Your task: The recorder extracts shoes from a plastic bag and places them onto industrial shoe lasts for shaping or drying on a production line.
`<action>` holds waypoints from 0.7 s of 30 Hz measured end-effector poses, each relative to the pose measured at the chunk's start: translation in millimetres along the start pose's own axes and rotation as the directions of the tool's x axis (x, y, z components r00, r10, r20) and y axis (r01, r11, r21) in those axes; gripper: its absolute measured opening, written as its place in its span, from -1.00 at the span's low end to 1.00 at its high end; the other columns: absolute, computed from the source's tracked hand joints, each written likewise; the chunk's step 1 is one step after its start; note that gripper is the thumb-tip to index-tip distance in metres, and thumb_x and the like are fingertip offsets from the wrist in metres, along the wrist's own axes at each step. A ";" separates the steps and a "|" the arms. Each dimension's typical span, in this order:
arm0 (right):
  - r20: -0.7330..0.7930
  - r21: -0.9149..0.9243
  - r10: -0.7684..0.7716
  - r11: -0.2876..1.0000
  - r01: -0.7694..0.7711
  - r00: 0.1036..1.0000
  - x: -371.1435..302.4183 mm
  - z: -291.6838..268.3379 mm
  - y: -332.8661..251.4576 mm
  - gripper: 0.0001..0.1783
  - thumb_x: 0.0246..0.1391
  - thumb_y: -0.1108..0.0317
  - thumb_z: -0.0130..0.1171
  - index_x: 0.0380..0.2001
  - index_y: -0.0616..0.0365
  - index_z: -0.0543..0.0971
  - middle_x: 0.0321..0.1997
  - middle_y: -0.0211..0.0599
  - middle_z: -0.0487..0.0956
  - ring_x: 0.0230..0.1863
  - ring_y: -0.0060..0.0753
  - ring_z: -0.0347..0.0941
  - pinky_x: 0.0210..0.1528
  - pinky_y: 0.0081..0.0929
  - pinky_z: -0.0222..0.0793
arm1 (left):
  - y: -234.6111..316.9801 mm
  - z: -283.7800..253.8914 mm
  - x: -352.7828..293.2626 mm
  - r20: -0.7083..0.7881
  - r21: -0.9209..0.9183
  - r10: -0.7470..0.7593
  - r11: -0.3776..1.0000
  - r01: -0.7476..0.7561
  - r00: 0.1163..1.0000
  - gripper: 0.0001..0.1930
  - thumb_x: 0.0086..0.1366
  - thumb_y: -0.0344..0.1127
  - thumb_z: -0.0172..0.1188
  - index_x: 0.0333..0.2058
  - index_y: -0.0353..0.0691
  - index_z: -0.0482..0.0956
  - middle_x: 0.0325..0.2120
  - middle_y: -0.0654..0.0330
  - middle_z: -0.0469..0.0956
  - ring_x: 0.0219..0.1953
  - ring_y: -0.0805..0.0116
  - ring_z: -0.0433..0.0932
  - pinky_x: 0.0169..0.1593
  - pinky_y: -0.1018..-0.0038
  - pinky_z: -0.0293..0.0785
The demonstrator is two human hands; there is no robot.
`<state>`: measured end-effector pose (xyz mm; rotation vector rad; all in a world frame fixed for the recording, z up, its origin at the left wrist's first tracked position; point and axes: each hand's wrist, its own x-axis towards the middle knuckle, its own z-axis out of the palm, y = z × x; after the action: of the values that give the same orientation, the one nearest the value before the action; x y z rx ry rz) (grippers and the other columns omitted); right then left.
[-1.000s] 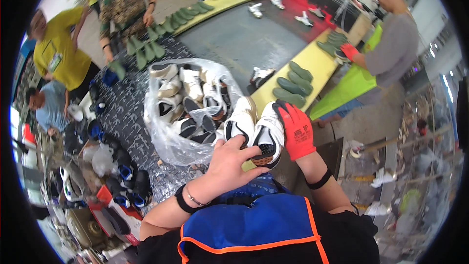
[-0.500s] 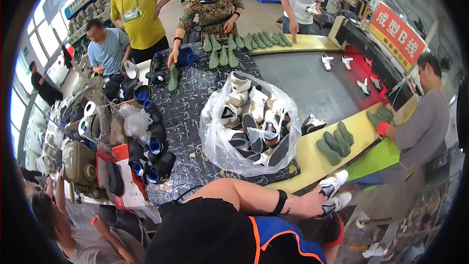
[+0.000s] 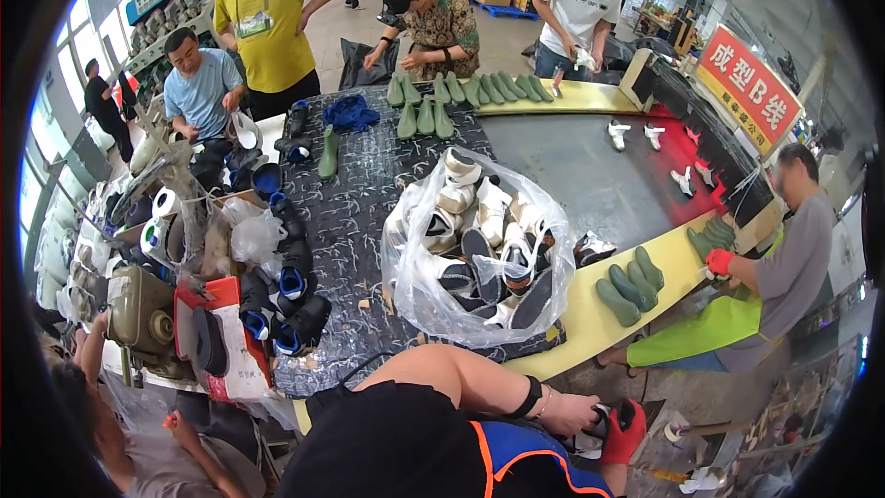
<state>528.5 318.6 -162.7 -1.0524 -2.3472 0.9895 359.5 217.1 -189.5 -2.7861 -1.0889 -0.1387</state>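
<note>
My left hand [image 3: 569,413], bare with a black band at the wrist, grips a white and dark shoe [image 3: 587,445] low at the right of the head view. My right hand [image 3: 627,431], in a red glove, closes on the same shoe from its other side. Most of the shoe is hidden by my hands and apron, and whether a second one is there I cannot tell. Beyond my left forearm a clear plastic bag [image 3: 403,300] full of white, beige and black shoes [image 3: 493,212] lies on the patterned tabletop [image 3: 355,221].
Green shoe lasts [image 3: 624,288] stand on the yellow ledge [image 3: 590,332]; more line the far edge. Several shoes [image 3: 682,182] lie on the grey conveyor [image 3: 553,157]. Black and blue shoes [image 3: 293,281] line the left side. A red-gloved co-worker [image 3: 788,258] is at the right; others stand around.
My red-gloved hand has come up onto the shoe, and the white shoes have swung lower and nearer to me. The far co-worker let go of a green last and turned aside.
</note>
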 end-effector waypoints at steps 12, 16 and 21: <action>0.279 -0.487 -0.213 0.809 0.329 0.936 -35.7 14.2 2.3 -0.76 -0.11 0.18 0.29 -0.39 0.06 0.66 -0.48 -0.20 0.61 -0.38 -0.06 0.53 -0.32 -0.24 0.43 | -18.8 45.7 -23.2 -0.027 -0.187 -0.203 0.963 0.194 0.979 -0.90 0.13 -0.09 0.19 -0.42 0.28 0.69 -0.20 0.37 0.50 0.00 0.33 0.36 -0.04 0.19 0.26; 0.294 -0.641 0.019 0.745 0.182 0.956 -82.2 11.7 52.6 -0.68 -0.08 0.00 0.32 -0.39 0.00 0.66 -0.41 -0.27 0.62 -0.32 -0.05 0.54 -0.24 -0.15 0.45 | -15.9 92.5 -46.4 -0.068 -0.118 -0.415 0.906 0.406 0.907 -0.88 0.12 -0.10 0.17 -0.46 0.25 0.70 -0.22 0.34 0.49 -0.05 0.27 0.37 0.00 0.19 0.24; -0.073 -0.710 0.440 0.608 -0.357 0.895 -163.6 -51.0 130.4 -0.49 0.08 -0.09 0.11 -0.01 -0.03 0.56 -0.09 -0.14 0.61 -0.06 -0.03 0.53 0.00 -0.14 0.42 | -12.7 117.5 -129.1 0.361 -0.192 -0.661 0.637 0.746 0.658 -0.79 0.11 -0.16 0.20 -0.27 0.09 0.70 -0.23 0.16 0.48 -0.04 0.12 0.40 -0.04 0.22 0.45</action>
<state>728.0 278.2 -232.8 -1.9276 -2.7126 0.1949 260.0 160.4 -321.9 -2.4623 -2.4100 -0.0333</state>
